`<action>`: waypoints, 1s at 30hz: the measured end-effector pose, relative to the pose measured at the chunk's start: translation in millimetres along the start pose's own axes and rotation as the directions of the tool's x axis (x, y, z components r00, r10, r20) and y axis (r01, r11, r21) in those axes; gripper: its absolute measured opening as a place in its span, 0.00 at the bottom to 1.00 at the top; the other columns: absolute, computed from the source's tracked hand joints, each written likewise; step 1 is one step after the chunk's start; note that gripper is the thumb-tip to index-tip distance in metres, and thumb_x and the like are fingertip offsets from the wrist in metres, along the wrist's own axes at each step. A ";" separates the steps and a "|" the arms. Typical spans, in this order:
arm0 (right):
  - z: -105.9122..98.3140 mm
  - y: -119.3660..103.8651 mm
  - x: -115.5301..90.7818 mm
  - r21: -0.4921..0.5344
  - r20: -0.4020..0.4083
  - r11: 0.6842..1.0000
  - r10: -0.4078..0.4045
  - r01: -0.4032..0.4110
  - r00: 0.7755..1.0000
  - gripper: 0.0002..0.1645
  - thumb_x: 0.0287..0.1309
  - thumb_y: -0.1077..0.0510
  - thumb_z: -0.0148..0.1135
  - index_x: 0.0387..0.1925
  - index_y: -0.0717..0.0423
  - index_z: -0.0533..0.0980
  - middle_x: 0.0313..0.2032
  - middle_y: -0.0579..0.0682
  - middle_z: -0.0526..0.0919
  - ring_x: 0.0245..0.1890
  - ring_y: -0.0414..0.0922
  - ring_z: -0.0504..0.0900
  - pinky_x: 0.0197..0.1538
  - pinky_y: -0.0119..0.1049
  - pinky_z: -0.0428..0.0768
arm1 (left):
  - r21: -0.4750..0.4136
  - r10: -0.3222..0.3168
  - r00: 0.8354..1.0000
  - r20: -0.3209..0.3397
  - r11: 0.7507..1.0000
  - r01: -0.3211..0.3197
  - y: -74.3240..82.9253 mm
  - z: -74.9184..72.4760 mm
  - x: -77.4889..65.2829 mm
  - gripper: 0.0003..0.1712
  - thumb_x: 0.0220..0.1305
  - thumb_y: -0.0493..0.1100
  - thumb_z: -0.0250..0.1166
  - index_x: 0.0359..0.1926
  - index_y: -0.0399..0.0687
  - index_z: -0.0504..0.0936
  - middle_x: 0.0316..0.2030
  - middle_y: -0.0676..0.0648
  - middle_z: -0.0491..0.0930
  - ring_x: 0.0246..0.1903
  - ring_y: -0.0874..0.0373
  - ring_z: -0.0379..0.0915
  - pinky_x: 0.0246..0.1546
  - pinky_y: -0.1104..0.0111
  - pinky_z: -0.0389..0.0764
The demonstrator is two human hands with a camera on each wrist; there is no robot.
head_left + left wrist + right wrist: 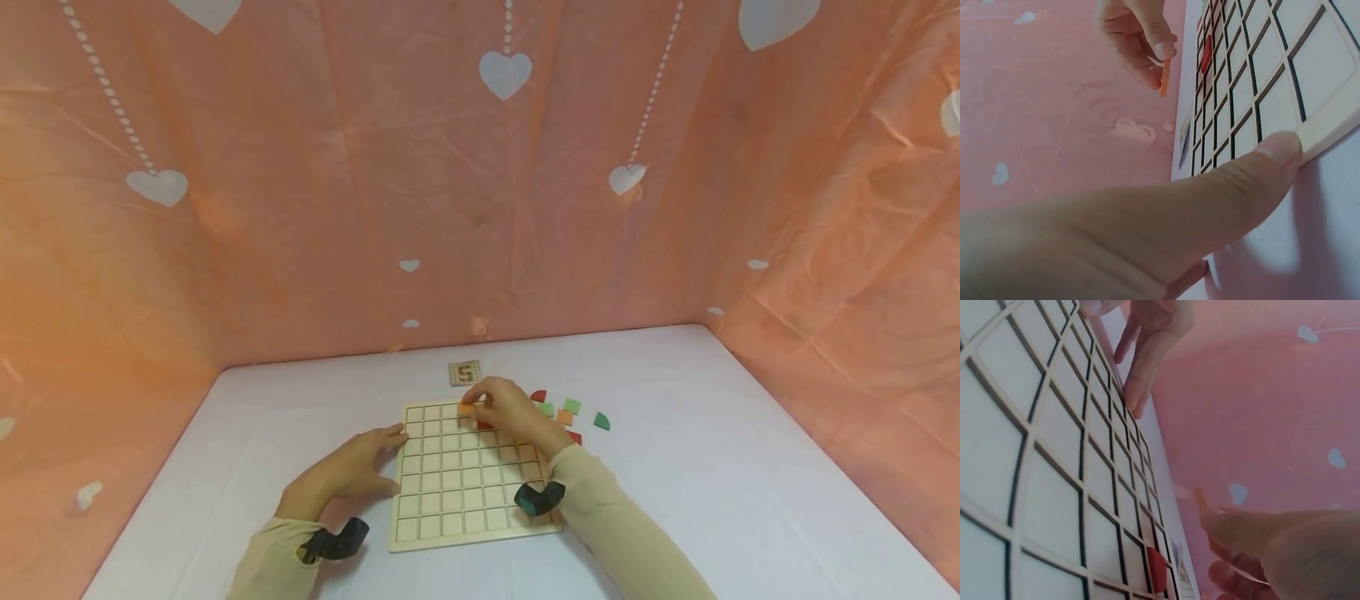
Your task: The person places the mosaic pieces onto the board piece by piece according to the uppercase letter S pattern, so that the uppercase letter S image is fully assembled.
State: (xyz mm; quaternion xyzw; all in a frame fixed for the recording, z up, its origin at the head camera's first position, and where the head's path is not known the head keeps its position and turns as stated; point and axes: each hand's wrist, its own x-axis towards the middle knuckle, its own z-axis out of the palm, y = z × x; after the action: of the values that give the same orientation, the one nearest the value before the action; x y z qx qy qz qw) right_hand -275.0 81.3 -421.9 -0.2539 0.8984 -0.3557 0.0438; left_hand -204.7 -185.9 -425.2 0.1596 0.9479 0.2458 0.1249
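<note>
A pale wooden grid board [450,483] lies on the white table. My right hand [510,408] pinches an orange tile [1165,78] between thumb and fingers, held over the far row of cells. One red piece [1157,570] sits in a cell close by, partly covered by that hand in the head view. At the board's left side, my left hand [345,468] rests with thumb and fingers spread along the edge. Its thumb [1279,150] touches the rim in the left wrist view.
Beyond the board lies a small patterned card [465,373]. Right of the board are loose pieces: light green squares [572,406], an orange square [565,417], a dark green quarter-round [602,421] and red pieces [538,396]. A peach curtain [450,208] stands behind the table.
</note>
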 end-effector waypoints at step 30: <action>16.7 6.4 0.9 -0.134 0.013 0.991 -0.010 0.012 1.000 0.13 0.60 0.63 0.69 0.47 0.55 0.85 0.45 0.53 0.88 0.41 0.46 0.83 0.45 0.42 0.84 | -0.002 -0.025 1.000 -0.004 1.000 0.025 1.6 -0.1 -1.9 0.45 0.48 0.41 0.80 0.68 0.41 0.74 0.75 0.39 0.64 0.74 0.33 0.57 0.75 0.39 0.61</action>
State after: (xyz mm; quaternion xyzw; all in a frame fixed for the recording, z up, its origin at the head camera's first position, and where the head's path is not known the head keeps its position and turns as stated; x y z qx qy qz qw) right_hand -274.1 74.5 -438.4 -0.2634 0.9186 -0.2931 0.0301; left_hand -202.7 -185.3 -424.0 0.1470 0.9499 0.2455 0.1261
